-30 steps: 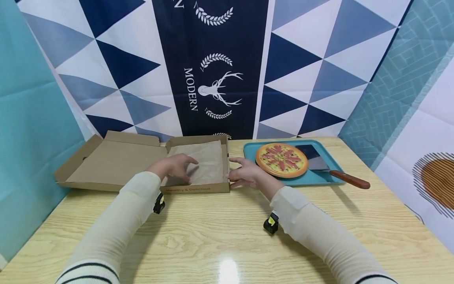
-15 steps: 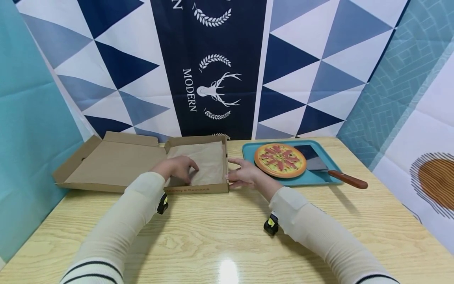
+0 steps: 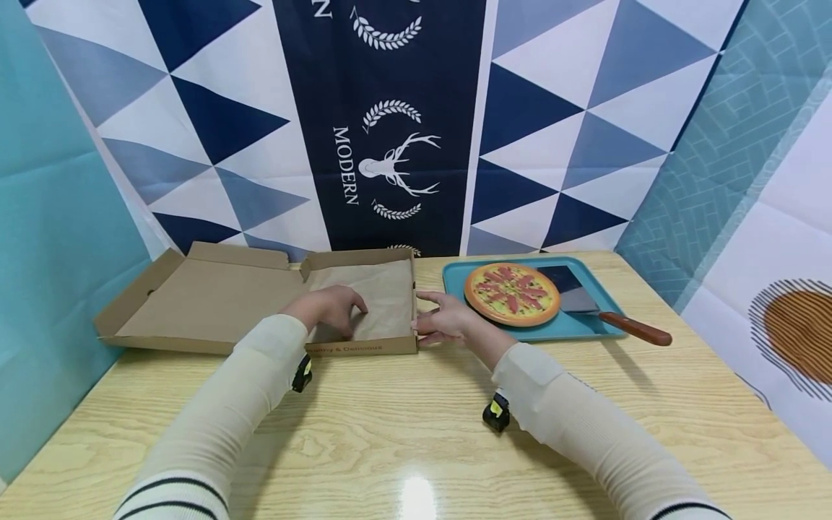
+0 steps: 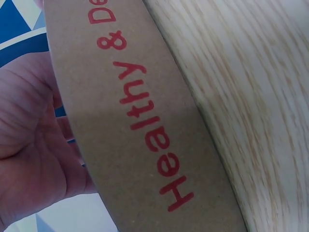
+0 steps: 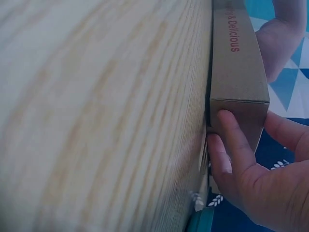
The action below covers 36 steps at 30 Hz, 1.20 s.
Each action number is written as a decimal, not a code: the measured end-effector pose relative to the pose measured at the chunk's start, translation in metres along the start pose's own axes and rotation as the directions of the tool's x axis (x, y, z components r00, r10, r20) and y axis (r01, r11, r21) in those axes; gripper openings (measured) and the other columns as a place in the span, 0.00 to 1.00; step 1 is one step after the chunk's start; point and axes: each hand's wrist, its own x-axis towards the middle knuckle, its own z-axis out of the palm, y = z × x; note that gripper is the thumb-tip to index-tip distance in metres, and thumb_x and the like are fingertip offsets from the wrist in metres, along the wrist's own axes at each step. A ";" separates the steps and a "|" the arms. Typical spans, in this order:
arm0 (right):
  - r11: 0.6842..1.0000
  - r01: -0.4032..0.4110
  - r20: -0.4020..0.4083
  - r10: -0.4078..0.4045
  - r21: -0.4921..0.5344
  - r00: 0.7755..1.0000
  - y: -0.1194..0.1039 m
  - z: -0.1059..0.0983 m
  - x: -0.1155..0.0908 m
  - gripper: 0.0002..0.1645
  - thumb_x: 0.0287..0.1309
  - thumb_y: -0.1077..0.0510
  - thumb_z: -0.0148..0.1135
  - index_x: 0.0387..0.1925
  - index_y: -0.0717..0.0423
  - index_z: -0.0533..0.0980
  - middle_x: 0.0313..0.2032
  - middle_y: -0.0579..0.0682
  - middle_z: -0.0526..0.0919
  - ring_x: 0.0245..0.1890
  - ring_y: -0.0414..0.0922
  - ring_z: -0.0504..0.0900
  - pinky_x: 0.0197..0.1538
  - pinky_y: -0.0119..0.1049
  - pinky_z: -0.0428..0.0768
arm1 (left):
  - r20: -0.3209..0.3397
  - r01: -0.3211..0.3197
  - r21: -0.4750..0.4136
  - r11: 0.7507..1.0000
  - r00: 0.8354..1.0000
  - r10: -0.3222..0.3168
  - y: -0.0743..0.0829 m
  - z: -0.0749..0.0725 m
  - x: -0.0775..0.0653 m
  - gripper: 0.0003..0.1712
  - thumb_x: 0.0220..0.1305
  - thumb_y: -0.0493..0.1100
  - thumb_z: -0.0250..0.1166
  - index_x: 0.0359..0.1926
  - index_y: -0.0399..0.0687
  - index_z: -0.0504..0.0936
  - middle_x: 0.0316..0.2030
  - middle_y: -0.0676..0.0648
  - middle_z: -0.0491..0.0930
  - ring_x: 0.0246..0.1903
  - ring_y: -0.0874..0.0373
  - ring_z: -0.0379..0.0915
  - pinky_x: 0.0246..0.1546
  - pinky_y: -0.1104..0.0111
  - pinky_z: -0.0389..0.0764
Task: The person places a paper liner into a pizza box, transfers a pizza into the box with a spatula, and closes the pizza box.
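In the head view, a brown cardboard pizza box (image 3: 364, 347) lies with its lid (image 3: 208, 300) folded out to the left. A sheet of brown paper (image 3: 386, 296) lines its base. My left hand (image 3: 334, 309) reaches over the front wall, fingers bent down at the paper; in the left wrist view that wall (image 4: 130, 116) partly hides the fingers. My right hand (image 3: 448, 318) is at the box's right end. In the right wrist view its fingertips (image 5: 226, 118) rest against the end wall (image 5: 241, 116), and another digit lies by the top edge.
To the right, a teal tray (image 3: 559, 332) bears a pizza (image 3: 512, 295) and a pizza server (image 3: 578, 300). Its wooden handle (image 3: 635, 328) juts over the tray's front right rim. Patterned cloth (image 3: 383, 130) hangs behind the wooden table (image 3: 390, 426).
My left hand has shifted slightly right, its fingers more bent over the paper. My right hand stays at the box's end. The head view has drifted a little.
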 end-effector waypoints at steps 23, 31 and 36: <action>0.999 0.003 -0.051 -0.005 -0.042 0.999 -0.005 0.005 -0.001 0.40 0.62 0.73 0.58 0.72 0.66 0.54 0.58 0.72 0.70 0.45 0.56 0.81 0.50 0.51 0.82 | -0.001 0.008 0.010 1.000 1.000 -0.008 0.006 -0.004 0.000 0.38 0.49 0.42 0.78 0.62 0.42 0.76 0.59 0.41 0.73 0.58 0.46 0.68 0.62 0.55 0.70; 0.991 0.018 -0.118 -0.034 -0.132 0.992 -0.014 0.003 -0.006 0.26 0.64 0.68 0.59 0.62 0.71 0.66 0.49 0.65 0.75 0.49 0.58 0.79 0.45 0.44 0.85 | -0.020 -0.017 0.016 1.000 1.000 0.017 0.009 -0.007 -0.002 0.35 0.52 0.42 0.75 0.62 0.40 0.75 0.60 0.40 0.73 0.61 0.44 0.67 0.64 0.54 0.68; 0.939 0.045 -0.152 -0.102 -0.342 0.983 -0.018 -0.003 -0.012 0.13 0.62 0.65 0.62 0.47 0.68 0.74 0.40 0.57 0.77 0.38 0.51 0.80 0.35 0.39 0.86 | -0.053 -0.040 0.006 0.999 0.998 0.040 0.011 -0.008 -0.002 0.28 0.59 0.43 0.70 0.61 0.40 0.76 0.60 0.40 0.73 0.62 0.44 0.66 0.63 0.54 0.69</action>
